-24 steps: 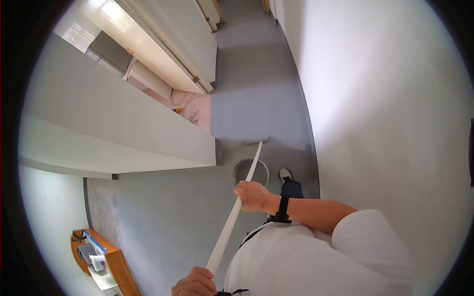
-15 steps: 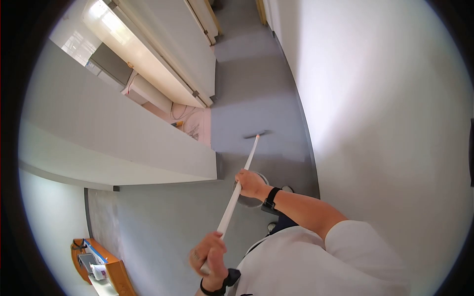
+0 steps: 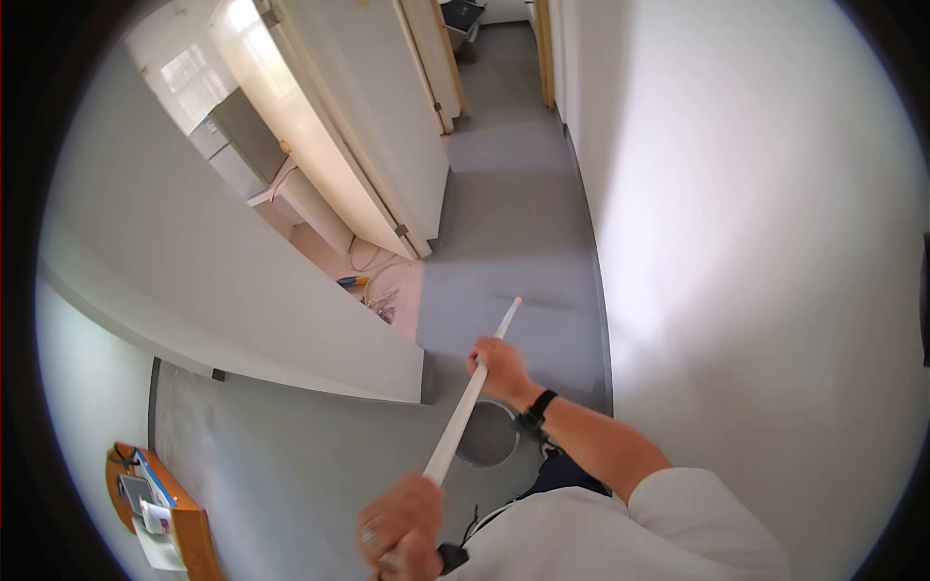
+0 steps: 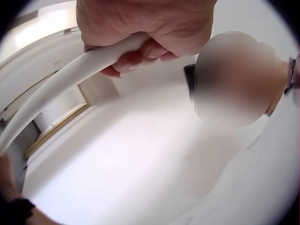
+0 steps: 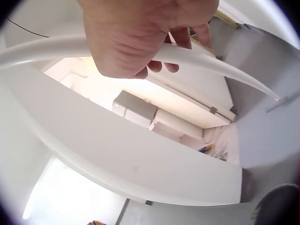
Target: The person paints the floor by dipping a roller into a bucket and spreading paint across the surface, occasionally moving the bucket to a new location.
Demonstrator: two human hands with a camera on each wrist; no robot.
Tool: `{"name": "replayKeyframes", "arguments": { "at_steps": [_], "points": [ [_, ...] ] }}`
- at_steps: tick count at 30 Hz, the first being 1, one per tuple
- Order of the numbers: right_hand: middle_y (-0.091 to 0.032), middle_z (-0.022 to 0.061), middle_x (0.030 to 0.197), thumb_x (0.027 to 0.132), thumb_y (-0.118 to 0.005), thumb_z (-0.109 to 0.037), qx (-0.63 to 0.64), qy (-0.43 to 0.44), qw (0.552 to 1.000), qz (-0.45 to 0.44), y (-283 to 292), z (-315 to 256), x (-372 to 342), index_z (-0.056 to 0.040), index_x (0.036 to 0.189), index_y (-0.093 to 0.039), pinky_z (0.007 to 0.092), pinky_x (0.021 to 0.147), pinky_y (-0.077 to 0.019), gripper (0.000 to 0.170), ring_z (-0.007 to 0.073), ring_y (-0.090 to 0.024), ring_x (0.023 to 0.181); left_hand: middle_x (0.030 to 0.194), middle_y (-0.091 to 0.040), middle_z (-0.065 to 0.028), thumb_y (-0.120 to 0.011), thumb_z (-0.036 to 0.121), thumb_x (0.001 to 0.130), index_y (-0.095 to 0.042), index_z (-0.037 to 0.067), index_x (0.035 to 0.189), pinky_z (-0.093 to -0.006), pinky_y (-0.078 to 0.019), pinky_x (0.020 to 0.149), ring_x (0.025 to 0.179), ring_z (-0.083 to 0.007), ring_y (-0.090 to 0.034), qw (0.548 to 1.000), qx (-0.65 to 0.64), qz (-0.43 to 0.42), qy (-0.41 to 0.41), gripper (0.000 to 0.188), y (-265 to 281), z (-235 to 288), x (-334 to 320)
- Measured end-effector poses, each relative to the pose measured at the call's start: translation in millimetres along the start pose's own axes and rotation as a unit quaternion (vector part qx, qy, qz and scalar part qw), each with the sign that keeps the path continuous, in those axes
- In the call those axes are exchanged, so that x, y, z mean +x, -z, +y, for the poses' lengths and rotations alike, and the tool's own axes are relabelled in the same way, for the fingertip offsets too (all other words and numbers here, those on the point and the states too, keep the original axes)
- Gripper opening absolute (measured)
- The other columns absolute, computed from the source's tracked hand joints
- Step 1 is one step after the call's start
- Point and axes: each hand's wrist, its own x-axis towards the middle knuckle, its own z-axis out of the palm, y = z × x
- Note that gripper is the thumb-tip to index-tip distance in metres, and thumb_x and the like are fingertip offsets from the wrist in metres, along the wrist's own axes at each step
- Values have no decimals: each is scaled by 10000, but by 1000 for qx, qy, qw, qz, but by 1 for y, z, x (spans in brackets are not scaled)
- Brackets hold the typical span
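Note:
Both hands hold a long white pole (image 3: 455,426) that slants forward over the floor. In the head view, my right hand (image 3: 501,370) grips it partway along, and my left hand (image 3: 399,528) grips it nearer my body. Its far end carries a thin dark crossbar (image 5: 281,104) against the grey floor, blurred in the head view but plainer in the right wrist view. Curled fingertips show under the pole in the left wrist view, where the left hand (image 4: 145,26) is seen from close by. A round grey bucket (image 3: 470,459) stands below the right forearm, beside my feet.
A white wall (image 3: 736,242) runs along the right of the corridor. On the left, a partition's end (image 3: 412,373) juts out before an open white door (image 3: 320,136). Cables and tools lie on pinkish flooring in the doorway. A wooden shelf unit (image 3: 199,537) stands at lower left.
Both hands have pushed the pole forward, and its crossbar has moved from near the bucket farther up the corridor. The head view has tilted up, showing more of the corridor's far end.

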Motion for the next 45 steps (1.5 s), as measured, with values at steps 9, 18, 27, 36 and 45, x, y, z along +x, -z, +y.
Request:
{"name": "replayKeyframes", "arguments": {
  "at_steps": [9,18,27,36,45],
  "points": [
    [-565,143,653,730,-619,-106,78,130,983,-101,31,-152,-114,-61,718,-524,420,555,-434,106,383,-553,636,519,-390,4,-605,428,881,-408,93,604,-322,-331,565,456,-138,-347,980,-146,6,-132,476,61,157,-15],
    [-563,135,617,781,-627,-104,72,78,984,-141,-10,-201,-209,-42,721,-566,336,529,-449,105,296,-570,549,707,-520,-94,-593,155,863,-422,91,862,-410,-436,794,734,-234,-534,978,-206,-18,-38,183,148,188,-69],
    [-595,135,641,829,-574,-196,-41,-89,993,-60,-7,-181,-302,-20,806,-630,395,570,-446,187,220,-591,598,1082,-580,-152,-603,54,844,-465,-10,1215,-376,-455,844,956,-232,-569,996,-23,-72,-54,401,149,216,-132],
    [-511,9,558,850,-587,-135,50,-130,989,58,34,-109,-338,-16,707,-567,240,479,-381,188,78,-472,499,539,-429,-7,-595,574,830,-514,61,648,-331,-361,600,480,-153,-410,957,-155,-127,-208,550,169,304,-218],
    [-505,11,560,837,-583,-122,122,-154,977,78,52,-98,-370,-5,711,-565,233,456,-370,173,82,-466,487,522,-412,-18,-538,659,813,-531,47,604,-351,-364,617,460,-176,-422,966,-120,-180,-140,646,123,344,-251]
  ]
}}
